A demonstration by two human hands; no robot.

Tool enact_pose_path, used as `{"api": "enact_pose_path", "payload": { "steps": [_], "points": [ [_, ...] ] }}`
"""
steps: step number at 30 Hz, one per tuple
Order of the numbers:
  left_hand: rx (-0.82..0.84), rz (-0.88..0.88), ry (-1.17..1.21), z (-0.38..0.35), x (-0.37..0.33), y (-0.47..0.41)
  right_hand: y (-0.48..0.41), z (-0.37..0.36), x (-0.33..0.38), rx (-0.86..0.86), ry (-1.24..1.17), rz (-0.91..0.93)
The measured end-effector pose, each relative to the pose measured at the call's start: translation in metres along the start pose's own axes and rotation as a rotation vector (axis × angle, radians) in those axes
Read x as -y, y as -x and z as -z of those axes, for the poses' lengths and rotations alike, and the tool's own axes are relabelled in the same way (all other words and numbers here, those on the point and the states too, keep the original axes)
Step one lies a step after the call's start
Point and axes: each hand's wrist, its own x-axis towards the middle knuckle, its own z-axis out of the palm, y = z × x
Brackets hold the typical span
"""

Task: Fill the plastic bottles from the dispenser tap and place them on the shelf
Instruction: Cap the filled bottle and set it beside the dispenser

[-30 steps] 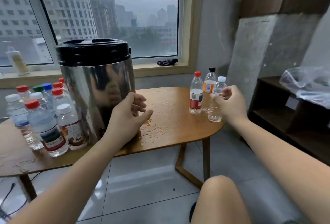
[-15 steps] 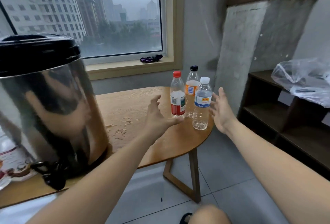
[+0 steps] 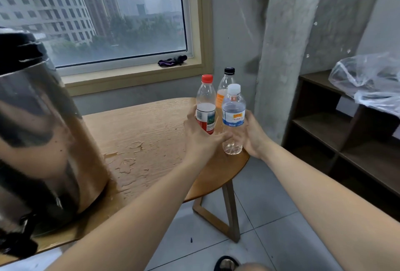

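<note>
Red-capped bottle (image 3: 205, 108) is gripped by the left hand (image 3: 200, 141); the right hand (image 3: 254, 138) grips the white-capped bottle (image 3: 233, 119) — its blue label too small to read — black-capped bottle (image 3: 226, 83) stands just behind

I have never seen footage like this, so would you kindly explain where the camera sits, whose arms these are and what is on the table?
There is no machine here: a person wears one wide-angle camera on the head, so this single picture looks forward and down along their bare arms. The left hand grips a red-capped clear plastic bottle; the right hand grips a white-capped clear plastic bottle with a blue label. Both are at the end of a wooden table, with a black-capped bottle with an orange label just behind them. On the left stands a steel dispenser drum with a black lid, its black tap low down, and spilled water wets the wood. A dark wooden shelf to the right carries a clear plastic bag.
</note>
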Motion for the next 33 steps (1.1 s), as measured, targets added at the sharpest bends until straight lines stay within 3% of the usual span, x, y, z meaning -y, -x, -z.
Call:
{"api": "enact_pose_path", "payload": {
  "steps": [10, 17, 23, 33],
  "points": [
    [-0.077, 0.005, -0.007, 0.054, 0.014, 0.034, 0.025, -0.058, -0.015, 0.05, 0.019, -0.039],
    [-0.126, 0.046, -0.005, 0.113, 0.023, 0.069, 0.055, -0.128, -0.031, 0.191, 0.02, -0.083],
    [-0.154, 0.047, -0.035, 0.145, 0.038, 0.079, 0.083, -0.178, -0.041, 0.115, 0.035, -0.028],
    [-0.142, 0.081, -0.077, 0.153, 0.042, 0.083, 0.093, -0.194, -0.05, 0.092, 0.157, 0.06]
  ]
}}
